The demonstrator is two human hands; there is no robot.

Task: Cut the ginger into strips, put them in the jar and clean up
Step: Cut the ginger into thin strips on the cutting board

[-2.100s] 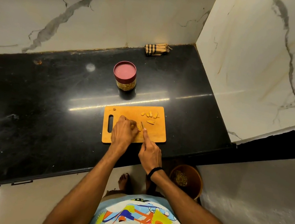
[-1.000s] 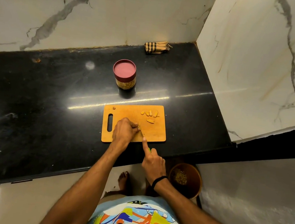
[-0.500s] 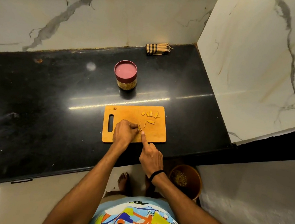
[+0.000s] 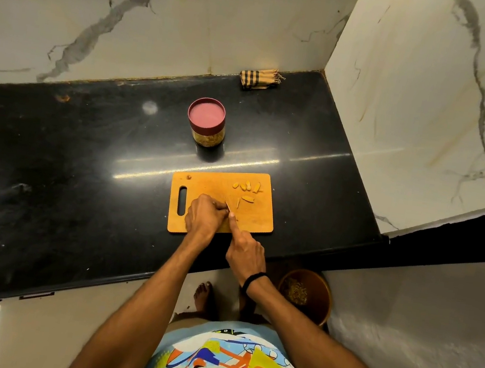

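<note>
An orange cutting board lies on the black counter near its front edge. My left hand is curled over a piece of ginger, which is mostly hidden under the fingers. My right hand grips a small knife, index finger stretched along the blade, right beside the left fingertips. Several cut ginger pieces lie at the board's far right, and one thin strip lies next to the blade. A jar with a pink lid stands behind the board, ginger strips showing through its wall.
A folded striped cloth lies at the back of the black counter, against the marble wall. A brown bin with scraps stands on the floor below the counter's front edge, to my right. A marble side wall closes off the right.
My right hand pulled the knife back toward the front edge, then came forward again to the ginger. One thin strip now lies beside the blade. My left hand stayed put.
</note>
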